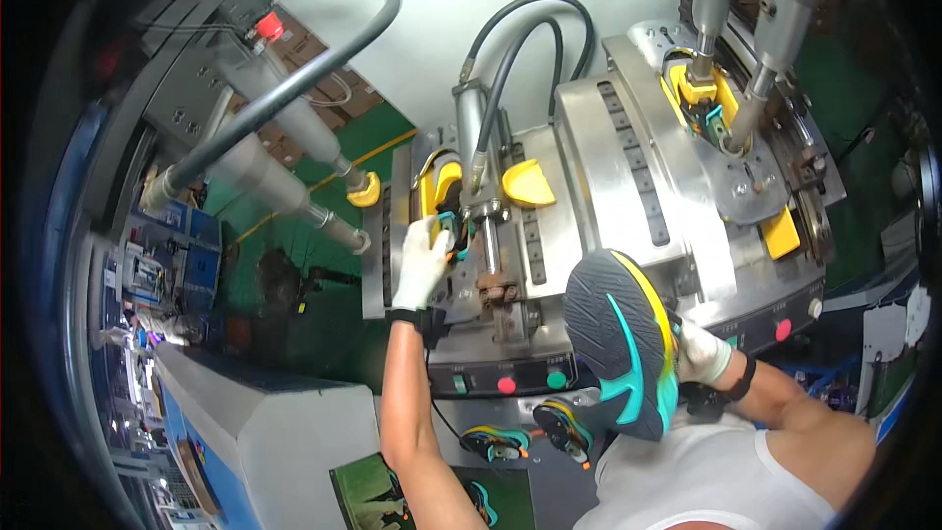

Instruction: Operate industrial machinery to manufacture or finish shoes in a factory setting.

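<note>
My right hand (701, 353), in a white glove, grips a sports shoe (620, 344) on the right. Its dark grey sole with teal and yellow parts faces up toward me, and the upper is mostly hidden. My left hand (420, 260), also gloved, reaches forward to the left station of the pressing machine (628, 186). Its fingers are curled at another shoe (457, 234), dark with teal and orange, seated against a yellow pad (448, 180). Part of that shoe is hidden behind the hand and a metal cylinder.
At the right station a shoe (708, 118) sits among yellow pads under metal cylinders. A loose-looking yellow pad (528, 184) rests mid-machine. Red and green buttons (506, 386) line the front panel. Two shoes (496, 443) lie below it. A black hose (294, 88) arches at upper left.
</note>
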### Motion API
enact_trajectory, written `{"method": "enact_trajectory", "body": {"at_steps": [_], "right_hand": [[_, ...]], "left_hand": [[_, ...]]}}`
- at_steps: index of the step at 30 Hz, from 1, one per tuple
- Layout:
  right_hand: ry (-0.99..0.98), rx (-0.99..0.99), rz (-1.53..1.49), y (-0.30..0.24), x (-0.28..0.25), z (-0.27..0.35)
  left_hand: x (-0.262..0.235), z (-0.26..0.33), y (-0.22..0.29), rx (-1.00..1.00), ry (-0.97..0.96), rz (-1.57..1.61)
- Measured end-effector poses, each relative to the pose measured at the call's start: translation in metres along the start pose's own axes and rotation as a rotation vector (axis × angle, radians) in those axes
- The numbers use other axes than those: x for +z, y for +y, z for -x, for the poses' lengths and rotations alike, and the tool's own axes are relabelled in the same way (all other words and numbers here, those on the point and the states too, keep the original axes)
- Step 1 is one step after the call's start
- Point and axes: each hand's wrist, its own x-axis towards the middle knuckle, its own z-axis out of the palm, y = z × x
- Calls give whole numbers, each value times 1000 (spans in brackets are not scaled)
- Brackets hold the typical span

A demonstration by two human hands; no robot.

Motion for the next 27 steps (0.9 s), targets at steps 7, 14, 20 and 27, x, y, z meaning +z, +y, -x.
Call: {"method": "enact_trajectory", "body": {"at_steps": [7, 14, 20, 27], "right_hand": [[-28, 3, 20, -28, -15, -2], [191, -38, 290, -24, -20, -15], [163, -119, 302, 3, 61, -94], [278, -80, 824, 42, 101, -342]], "left_hand": [[90, -63, -87, -283, -218, -375], [-7, -62, -17, -324, -71, -153], [-104, 115, 70, -275, 193, 244], [-58, 399, 108, -759, 151, 514]]}}
